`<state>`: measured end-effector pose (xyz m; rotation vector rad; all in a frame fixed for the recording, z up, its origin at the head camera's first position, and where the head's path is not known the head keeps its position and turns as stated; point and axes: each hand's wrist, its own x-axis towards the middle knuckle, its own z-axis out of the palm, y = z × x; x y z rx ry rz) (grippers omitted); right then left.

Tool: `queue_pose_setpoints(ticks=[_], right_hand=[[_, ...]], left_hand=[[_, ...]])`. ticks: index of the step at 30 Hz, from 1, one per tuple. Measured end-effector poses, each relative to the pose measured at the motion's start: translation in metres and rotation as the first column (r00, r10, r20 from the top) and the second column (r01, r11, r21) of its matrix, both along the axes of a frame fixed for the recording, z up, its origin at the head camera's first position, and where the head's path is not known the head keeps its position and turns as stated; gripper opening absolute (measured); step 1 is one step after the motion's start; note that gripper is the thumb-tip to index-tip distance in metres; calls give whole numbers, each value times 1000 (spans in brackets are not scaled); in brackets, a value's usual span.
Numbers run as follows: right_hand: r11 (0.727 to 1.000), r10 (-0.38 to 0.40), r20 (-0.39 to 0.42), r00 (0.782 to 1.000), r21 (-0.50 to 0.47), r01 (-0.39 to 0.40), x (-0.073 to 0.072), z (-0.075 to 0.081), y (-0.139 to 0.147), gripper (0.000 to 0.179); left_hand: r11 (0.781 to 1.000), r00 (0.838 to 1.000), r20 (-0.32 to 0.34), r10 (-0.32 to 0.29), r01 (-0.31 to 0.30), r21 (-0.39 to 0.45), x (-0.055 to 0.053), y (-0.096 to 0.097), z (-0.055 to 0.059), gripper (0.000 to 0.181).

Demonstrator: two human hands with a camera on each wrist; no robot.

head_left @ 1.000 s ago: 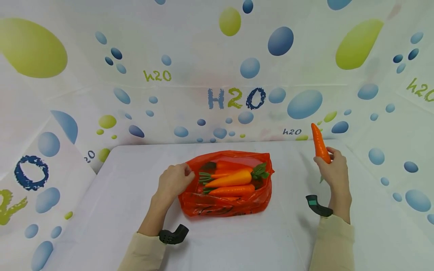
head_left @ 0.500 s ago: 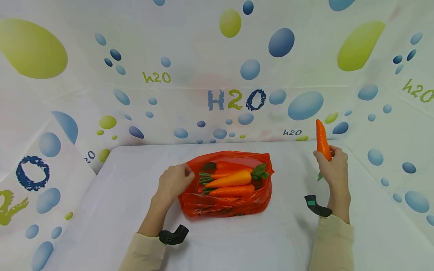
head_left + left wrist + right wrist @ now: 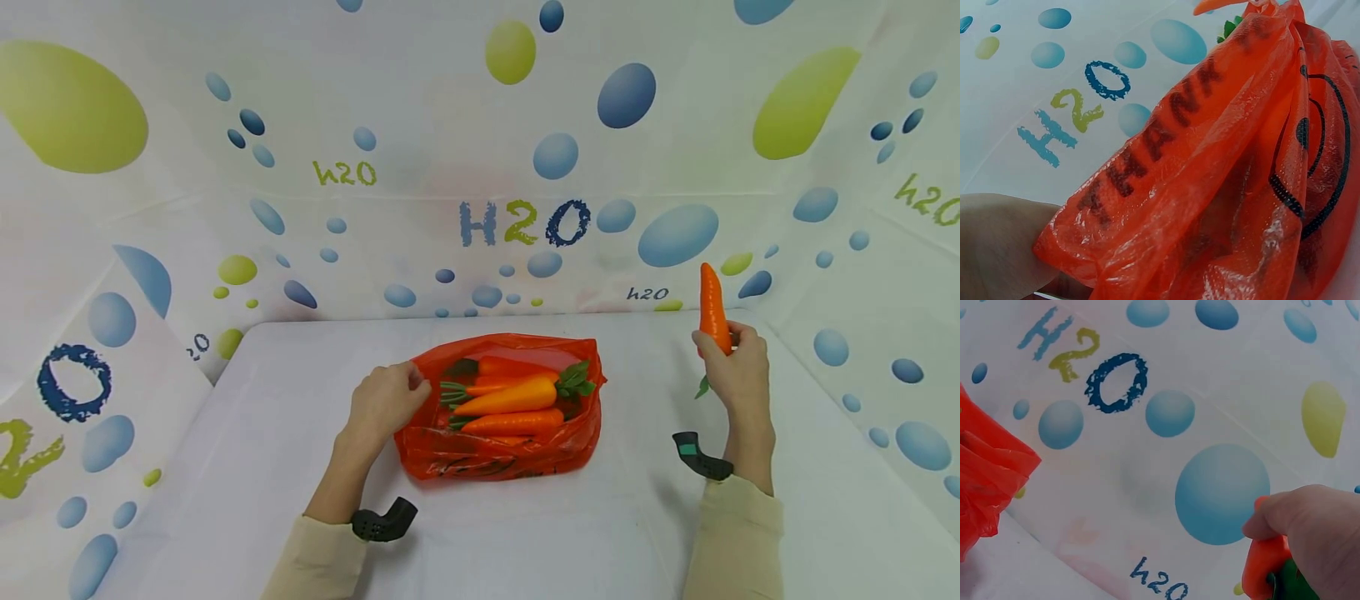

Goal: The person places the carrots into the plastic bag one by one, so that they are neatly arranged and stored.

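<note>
A red plastic bag (image 3: 498, 467) lies on the table with its mouth spread, several carrots (image 3: 517, 396) with green tops inside. At its left rim, my left hand (image 3: 386, 400) pinches the plastic; the left wrist view shows the bag's printed side (image 3: 1210, 156) and part of that hand (image 3: 1004, 244). Off to the right, my right hand (image 3: 738, 371) holds an orange carrot (image 3: 713, 308) upright above the table, tip up. Green leaves (image 3: 702, 387) show below that hand. In the right wrist view, the thumb (image 3: 1297, 519) lies across the carrot (image 3: 1260, 569), whose tip is hidden.
The table (image 3: 525, 542) wears a white cover. Behind it and along both sides hangs a white backdrop (image 3: 420, 100) with blue and green spots. Dark wrist cameras (image 3: 384, 519) sit on both wrists.
The carrot in my right hand has tilted from leaning left to nearly upright, and its leaves have shifted slightly left. My left hand and the bag stay in place.
</note>
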<state>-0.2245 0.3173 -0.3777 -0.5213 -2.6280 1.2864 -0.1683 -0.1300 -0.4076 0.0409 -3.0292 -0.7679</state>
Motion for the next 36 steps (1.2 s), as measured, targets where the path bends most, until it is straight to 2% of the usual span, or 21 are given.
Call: queue_pose_setpoints(ticks=[13,27,36], right_hand=[[1000,-15,-2,1000,-18,15,11,-4,-1,78],[999,-33,-47,998,-16,32,16,-14,-1,73],[999,-25,-35,999,-36,24,23,-16,-1,72]], left_hand=[[1000,1000,-15,-9,9,-1,9,2,-3,19],[1000,999,-36,-14,13,-15,17,3,-10,19],[1000,998,-59,-17,16,-22,23,4,-16,19]])
